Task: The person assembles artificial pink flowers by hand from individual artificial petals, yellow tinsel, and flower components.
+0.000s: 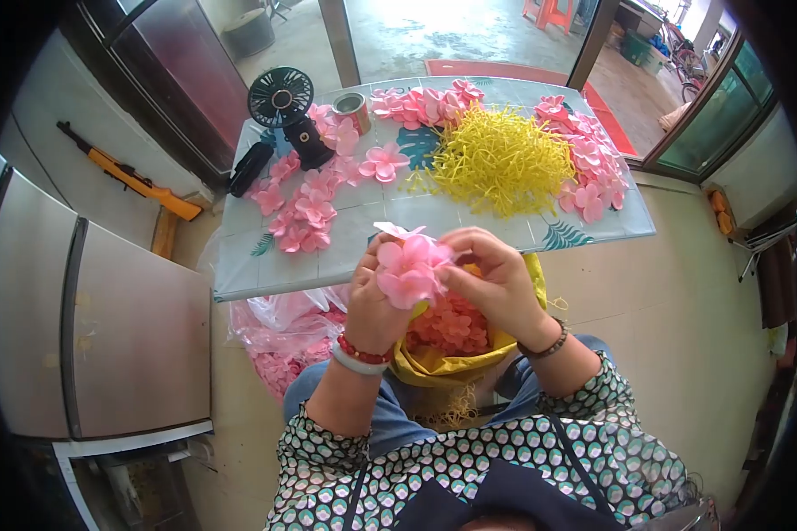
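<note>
1. Evidently, the left hand (372,296) clasps pink flowers (409,270) at the near side of the table (354,232).
2. The right hand (496,281) pinches their side, probably for steadiness.
3. Yellow strands (505,161) lie heaped on the table, likely for easy reach.

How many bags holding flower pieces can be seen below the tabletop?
2. A yellow bag with coral flowers sits between the person's legs; a clear plastic bag with pink pieces is to its left. More may be hidden under the table.
</note>
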A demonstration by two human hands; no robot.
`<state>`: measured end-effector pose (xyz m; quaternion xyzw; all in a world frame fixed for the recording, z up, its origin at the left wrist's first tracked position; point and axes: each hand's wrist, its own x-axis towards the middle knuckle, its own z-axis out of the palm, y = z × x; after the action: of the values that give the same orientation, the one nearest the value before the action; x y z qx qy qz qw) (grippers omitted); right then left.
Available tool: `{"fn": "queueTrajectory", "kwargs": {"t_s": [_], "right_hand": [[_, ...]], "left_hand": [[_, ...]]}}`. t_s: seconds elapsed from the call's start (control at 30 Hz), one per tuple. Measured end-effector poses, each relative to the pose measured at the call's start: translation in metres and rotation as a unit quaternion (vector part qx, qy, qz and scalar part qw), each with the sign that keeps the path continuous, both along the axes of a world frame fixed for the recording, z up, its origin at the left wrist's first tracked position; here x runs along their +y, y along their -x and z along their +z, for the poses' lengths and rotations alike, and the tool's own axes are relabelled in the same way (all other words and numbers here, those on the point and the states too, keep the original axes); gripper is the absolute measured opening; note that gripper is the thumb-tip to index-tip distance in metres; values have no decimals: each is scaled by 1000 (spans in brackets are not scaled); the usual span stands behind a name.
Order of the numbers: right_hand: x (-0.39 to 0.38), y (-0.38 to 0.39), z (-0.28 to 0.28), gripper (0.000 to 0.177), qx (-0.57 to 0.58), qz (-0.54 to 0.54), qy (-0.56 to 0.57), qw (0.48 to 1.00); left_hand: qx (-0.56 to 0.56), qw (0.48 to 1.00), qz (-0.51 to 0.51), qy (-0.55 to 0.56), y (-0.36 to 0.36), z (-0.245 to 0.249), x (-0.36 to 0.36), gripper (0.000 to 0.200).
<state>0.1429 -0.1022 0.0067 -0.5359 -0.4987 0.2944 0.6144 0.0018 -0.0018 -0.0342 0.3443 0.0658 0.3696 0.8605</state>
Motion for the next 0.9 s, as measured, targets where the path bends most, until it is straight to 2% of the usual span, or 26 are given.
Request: {"fn": "queueTrajectory", "kwargs": {"t_s": [0.03, 0.07, 0.13, 0.2, 0.23, 0.3, 0.33, 0.37, 0.43, 0.47, 0.5, 0.6, 0.63, 0.73, 0.77, 0.87, 0.9], "right_hand": [[0, -2, -3, 11, 8, -15, -23, 1000], [-4, -8, -2, 9, 37, -11, 1, 999], [-15, -24, 12, 7, 96, -1, 51, 994], [-30, -44, 24, 4, 95, 40, 113, 988], [-37, -53, 27, 3, 93, 59, 143, 984], [-46, -63, 27, 5, 43, 96, 193, 976], [-49, -67, 27, 6, 19, 114, 218, 969], [-49, -70, 24, 16, -42, 126, 263, 956], [-44, -68, 15, 21, -238, 103, 202, 945], [-42, -66, 14, 24, -332, 85, 169, 924], [-41, -61, 17, 26, -310, 45, 176, 933], [-35, -55, 23, 23, -199, 75, 197, 957], [-33, -54, 21, 21, -207, 81, 181, 958], [-35, -57, 21, 18, -231, 78, 141, 959], [-36, -59, 23, 16, -223, 64, 137, 963], [-32, -66, 13, 15, -124, 20, 137, 983], [-27, -67, 8, 15, -101, 3, 88, 991]], "left_hand": [[51, 998, 25, -34, -2, 1, -5, 26], [103, 991, 52, -66, -2, 2, -8, 27], [167, 962, 26, -214, 0, 10, 1, 27], [176, 974, -52, -134, 14, 33, 9, 23], [224, 961, 16, -158, 16, 38, 14, 17], [283, 909, 144, -270, 20, 20, 30, 16], [309, 870, 207, -322, 21, 17, 36, 16], [342, 820, 251, -385, 21, 16, 41, 15], [396, 694, 329, -503, 16, 24, 53, 14], [402, 649, 343, -547, 9, 29, 65, 16], [406, 604, 356, -586, -2, 34, 79, 18], [442, 434, 409, -670, -43, 50, 112, 23], [487, 415, 361, -679, -56, 53, 123, 33], [561, 303, 266, -723, -81, 34, 153, 43], [574, 353, 202, -711, -83, 30, 164, 40], [563, 453, 147, -676, -83, 41, 164, 31], [538, 450, 178, -690, -82, 42, 163, 25]]}}
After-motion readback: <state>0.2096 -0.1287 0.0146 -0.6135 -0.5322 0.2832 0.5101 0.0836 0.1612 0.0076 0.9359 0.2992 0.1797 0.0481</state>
